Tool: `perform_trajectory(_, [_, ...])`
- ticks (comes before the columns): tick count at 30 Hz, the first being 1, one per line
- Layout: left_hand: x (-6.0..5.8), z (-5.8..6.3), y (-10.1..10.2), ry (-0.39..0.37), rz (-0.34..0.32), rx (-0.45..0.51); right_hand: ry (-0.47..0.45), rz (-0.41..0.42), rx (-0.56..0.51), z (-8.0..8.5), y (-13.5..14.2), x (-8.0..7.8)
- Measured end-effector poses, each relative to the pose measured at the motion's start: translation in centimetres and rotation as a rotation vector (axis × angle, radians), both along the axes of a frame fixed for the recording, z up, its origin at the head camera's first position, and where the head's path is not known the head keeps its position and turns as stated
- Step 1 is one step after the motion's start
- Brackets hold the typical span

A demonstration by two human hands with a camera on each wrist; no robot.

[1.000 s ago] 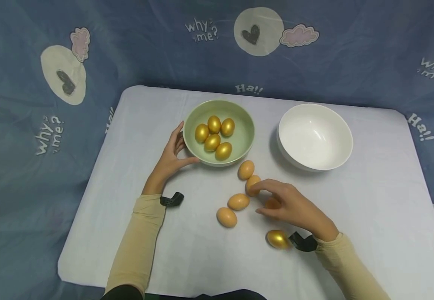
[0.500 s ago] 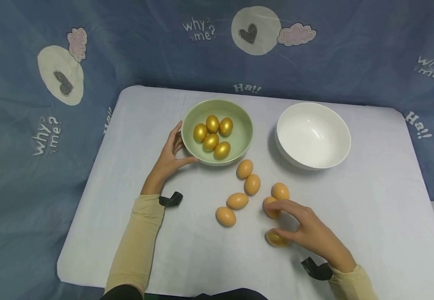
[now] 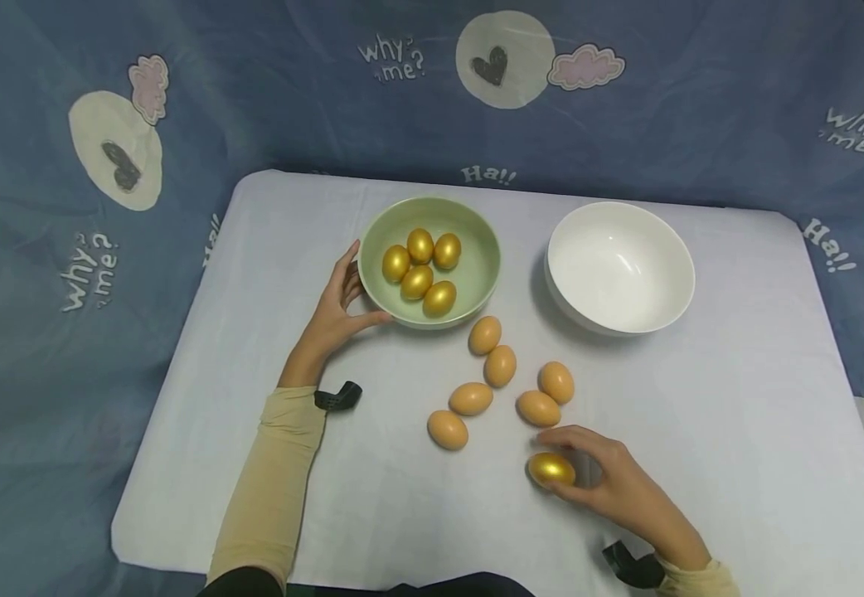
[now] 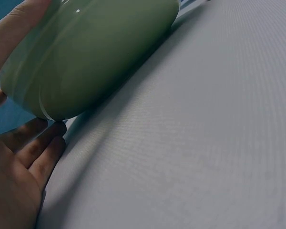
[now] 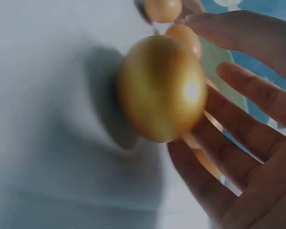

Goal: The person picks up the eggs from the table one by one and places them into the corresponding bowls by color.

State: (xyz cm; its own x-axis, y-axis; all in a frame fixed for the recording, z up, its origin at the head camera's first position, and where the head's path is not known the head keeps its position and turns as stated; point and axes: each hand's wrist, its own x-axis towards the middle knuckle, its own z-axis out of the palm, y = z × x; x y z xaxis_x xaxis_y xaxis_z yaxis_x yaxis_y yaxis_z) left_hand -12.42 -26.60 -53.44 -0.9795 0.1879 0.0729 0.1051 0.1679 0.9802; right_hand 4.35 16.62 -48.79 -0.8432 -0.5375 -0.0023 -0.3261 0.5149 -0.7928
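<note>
My left hand holds the side of the green bowl, its thumb at the near rim and its fingers along the left wall. Inside that bowl lie several golden eggs. In the left wrist view the fingertips meet the lower wall of the bowl. My right hand is spread round a single golden egg on the white cloth, the thumb overlapping its near edge and the fingers beyond it. The right wrist view shows this egg large, with the fingers spread behind it.
Several brown eggs lie on the white-covered table between the hands. A deep white bowl stands at the back right with nothing in it. Blue printed fabric borders the table.
My right hand has drawn back from the brown eggs toward the near side and now surrounds the lone golden egg. The left hand stays at the green bowl.
</note>
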Motion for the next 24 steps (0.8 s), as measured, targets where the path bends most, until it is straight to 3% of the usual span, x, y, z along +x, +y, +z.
perform_trajectory(10, [0.0, 0.2, -0.1, -0.005, 0.001, 0.013, 0.016, -0.002, 0.025, -1.3, -0.4, 0.9])
perform_trajectory(24, [-0.1, -0.2, -0.1, 0.011, -0.009, 0.01, 0.024, -0.014, 0.06, -1.2, -0.5, 0.8])
